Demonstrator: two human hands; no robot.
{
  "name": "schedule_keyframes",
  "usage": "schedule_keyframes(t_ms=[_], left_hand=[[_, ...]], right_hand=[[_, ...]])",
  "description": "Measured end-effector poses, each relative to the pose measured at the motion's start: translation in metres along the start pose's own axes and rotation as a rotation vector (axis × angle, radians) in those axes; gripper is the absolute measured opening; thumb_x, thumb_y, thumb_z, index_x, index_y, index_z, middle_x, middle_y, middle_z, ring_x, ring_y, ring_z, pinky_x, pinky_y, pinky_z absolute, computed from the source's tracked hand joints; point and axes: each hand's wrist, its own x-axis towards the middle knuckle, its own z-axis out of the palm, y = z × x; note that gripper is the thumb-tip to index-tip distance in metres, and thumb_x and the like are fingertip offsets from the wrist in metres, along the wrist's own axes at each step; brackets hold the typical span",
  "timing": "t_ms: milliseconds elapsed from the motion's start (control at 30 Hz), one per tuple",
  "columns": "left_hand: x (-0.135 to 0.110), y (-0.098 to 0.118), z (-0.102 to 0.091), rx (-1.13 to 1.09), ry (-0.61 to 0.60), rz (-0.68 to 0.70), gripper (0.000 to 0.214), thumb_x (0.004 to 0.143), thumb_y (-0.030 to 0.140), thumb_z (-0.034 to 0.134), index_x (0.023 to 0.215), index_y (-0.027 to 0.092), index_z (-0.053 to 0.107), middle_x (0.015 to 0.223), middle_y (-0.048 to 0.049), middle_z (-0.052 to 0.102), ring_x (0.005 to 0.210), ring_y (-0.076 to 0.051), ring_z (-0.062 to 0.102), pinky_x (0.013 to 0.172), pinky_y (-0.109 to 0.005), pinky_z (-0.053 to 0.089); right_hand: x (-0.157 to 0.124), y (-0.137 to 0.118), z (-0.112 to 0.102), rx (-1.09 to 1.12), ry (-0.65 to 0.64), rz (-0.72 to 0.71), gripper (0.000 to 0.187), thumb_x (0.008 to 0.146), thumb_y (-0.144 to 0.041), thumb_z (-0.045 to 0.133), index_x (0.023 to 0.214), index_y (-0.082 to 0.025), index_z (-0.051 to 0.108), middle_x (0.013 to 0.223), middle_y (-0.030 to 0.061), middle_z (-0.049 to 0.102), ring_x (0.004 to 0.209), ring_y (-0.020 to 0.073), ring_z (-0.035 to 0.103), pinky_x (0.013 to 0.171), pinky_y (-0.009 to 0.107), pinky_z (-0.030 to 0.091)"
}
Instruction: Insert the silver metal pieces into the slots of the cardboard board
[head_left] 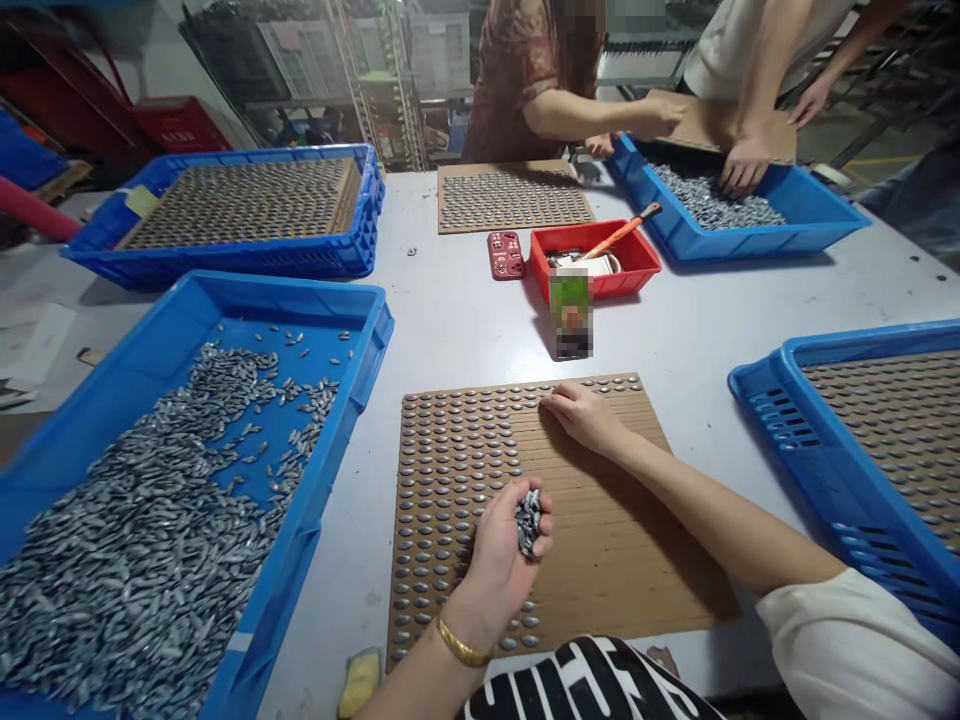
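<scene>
My left hand (pixel 504 540), a gold bangle at its wrist, is cupped palm up around a handful of small grey spindle-shaped metal pieces (pixel 529 524). It hovers over a corrugated cardboard sheet (pixel 600 560). Matching pieces lie in neat rows across the sheet's left part, and one row runs along its far edge. My right hand (pixel 581 415) rests near that far row with its fingertips pinched together; whatever they hold is hidden. Left of the sheet, a blue tray (pixel 360 345) contains a large loose heap of the same pieces.
More blue trays with filled sheets stand at the back left (pixel 225 262) and right (pixel 787 440). A red bin (pixel 626 285) with an orange-handled tool, a red card (pixel 505 256) and a pixelated box (pixel 571 315) are ahead. Two people work across the table around another blue tray (pixel 757 245).
</scene>
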Motion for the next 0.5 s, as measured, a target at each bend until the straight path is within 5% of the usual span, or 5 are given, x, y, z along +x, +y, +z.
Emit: schedule_keyframes(t_ms=[267,400,500], left_hand=[[0.001,0.006,0.012,-0.117,0.021,-0.030,0.014,0.083,0.021,0.055,0.091,0.011,0.060,0.078,-0.0078,0.064,0.065,-0.014,0.062,0.061,-0.024,0.053],[0.003,0.008,0.016,-0.117,0.021,0.027,0.017,0.081,0.019,0.060,0.095,0.010,0.062,0.084,-0.0105,0.067,0.074,-0.017,0.066,0.073,-0.031,0.055],[0.008,0.004,0.016,-0.094,0.017,0.095,0.017,0.080,0.020,0.062,0.095,0.011,0.064,0.088,-0.0106,0.068,0.078,-0.018,0.066,0.076,-0.033,0.055]], right_hand=[[0.003,-0.008,-0.003,-0.034,0.010,0.031,0.023,0.092,-0.016,0.046,0.092,-0.020,0.069,0.090,0.0085,0.063,0.084,0.0189,0.057,0.073,0.028,0.045],[-0.005,-0.032,-0.027,0.225,0.060,0.065,0.022,0.094,-0.025,0.048,0.106,-0.021,0.065,0.097,0.0082,0.062,0.082,0.0172,0.059,0.071,0.029,0.049],[-0.016,-0.059,-0.051,0.466,-0.071,0.030,0.022,0.093,-0.028,0.050,0.109,-0.021,0.065,0.101,0.0079,0.061,0.084,0.0160,0.059,0.070,0.028,0.051]])
